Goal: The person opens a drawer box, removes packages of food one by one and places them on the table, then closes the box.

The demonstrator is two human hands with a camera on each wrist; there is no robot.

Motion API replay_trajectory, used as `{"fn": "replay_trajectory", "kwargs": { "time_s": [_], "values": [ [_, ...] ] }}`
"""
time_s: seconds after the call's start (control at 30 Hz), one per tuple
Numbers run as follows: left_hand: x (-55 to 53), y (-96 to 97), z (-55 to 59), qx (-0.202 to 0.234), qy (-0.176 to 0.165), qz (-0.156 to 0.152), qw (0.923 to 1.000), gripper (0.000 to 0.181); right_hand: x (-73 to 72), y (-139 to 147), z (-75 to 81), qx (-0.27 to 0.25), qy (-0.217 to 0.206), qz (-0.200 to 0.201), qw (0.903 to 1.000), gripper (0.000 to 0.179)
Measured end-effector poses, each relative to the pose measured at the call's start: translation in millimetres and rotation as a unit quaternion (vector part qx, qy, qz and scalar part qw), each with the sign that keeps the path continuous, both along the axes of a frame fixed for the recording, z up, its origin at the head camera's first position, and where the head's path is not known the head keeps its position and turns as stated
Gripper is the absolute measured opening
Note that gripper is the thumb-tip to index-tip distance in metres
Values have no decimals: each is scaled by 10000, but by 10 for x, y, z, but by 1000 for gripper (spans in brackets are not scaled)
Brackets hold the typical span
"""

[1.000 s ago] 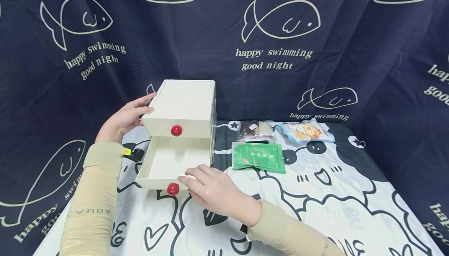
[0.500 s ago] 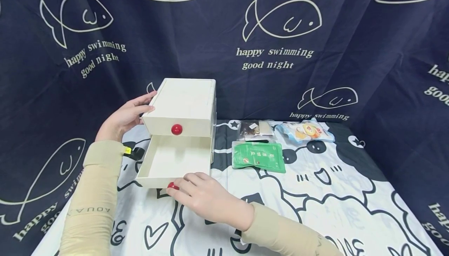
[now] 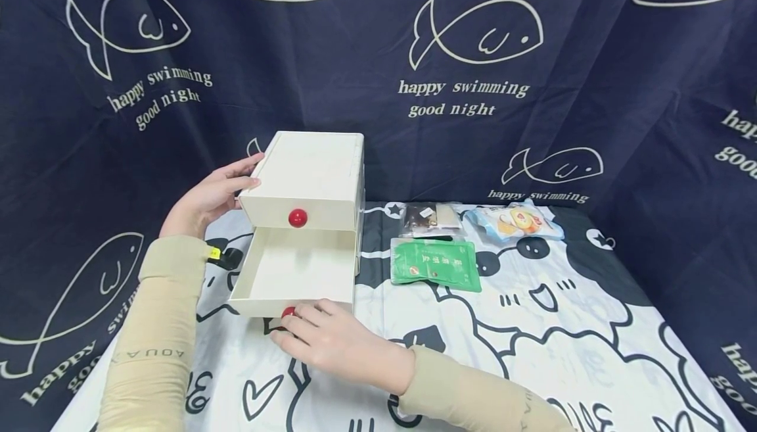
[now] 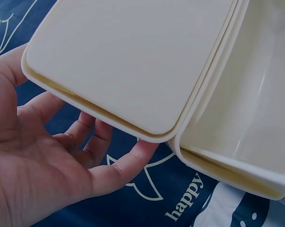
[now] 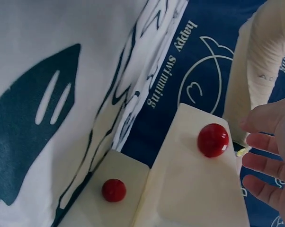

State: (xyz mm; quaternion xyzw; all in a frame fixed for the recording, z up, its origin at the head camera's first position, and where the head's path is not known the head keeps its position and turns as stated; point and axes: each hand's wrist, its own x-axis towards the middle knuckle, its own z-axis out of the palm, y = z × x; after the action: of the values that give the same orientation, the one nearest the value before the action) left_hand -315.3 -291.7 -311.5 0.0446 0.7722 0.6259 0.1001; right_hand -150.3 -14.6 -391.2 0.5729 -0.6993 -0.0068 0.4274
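Observation:
A white drawer cabinet [image 3: 313,169] has a lower drawer [image 3: 301,264] pulled out, its inside bare. My left hand [image 3: 209,198] rests against the cabinet's left side, fingers spread along the edge; the left wrist view shows this palm [image 4: 43,161] beside the panel. My right hand [image 3: 334,340] is at the front of the pulled-out drawer, its fingers partly covering that drawer's red knob [image 3: 288,312]. In the right wrist view its fingers [image 5: 263,163] lie just beside a red knob [image 5: 213,140], with no grip on it showing.
Right of the cabinet lie a green pouch [image 3: 436,264], a clear packet with dark contents [image 3: 432,220] and a light-blue snack bag [image 3: 517,221]. Another red knob [image 5: 114,190] shows farther back. A navy curtain [image 3: 355,57] hangs behind; a patterned white cloth [image 3: 532,340] covers the table.
My right hand has slid left and slightly down along the drawer front, from right of the red knob to partly over it. The left hand and the cabinet have stayed put.

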Motion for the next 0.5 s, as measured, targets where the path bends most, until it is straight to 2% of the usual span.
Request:
{"fn": "replay_trajectory", "kwargs": {
  "time_s": [0.2,0.43,0.5],
  "values": [
    [3,1,10,-7,-56,21,10000,68,-79,-47,-125,171,-35,-257,9995,36],
    [4,1,13,-12,-93,6,10000,68,-138,-111,-264,251,205,-311,9990,41],
    [4,3,13,-10,-96,-2,10000,68,-153,-127,-296,292,160,-353,9988,41]
  ]
}}
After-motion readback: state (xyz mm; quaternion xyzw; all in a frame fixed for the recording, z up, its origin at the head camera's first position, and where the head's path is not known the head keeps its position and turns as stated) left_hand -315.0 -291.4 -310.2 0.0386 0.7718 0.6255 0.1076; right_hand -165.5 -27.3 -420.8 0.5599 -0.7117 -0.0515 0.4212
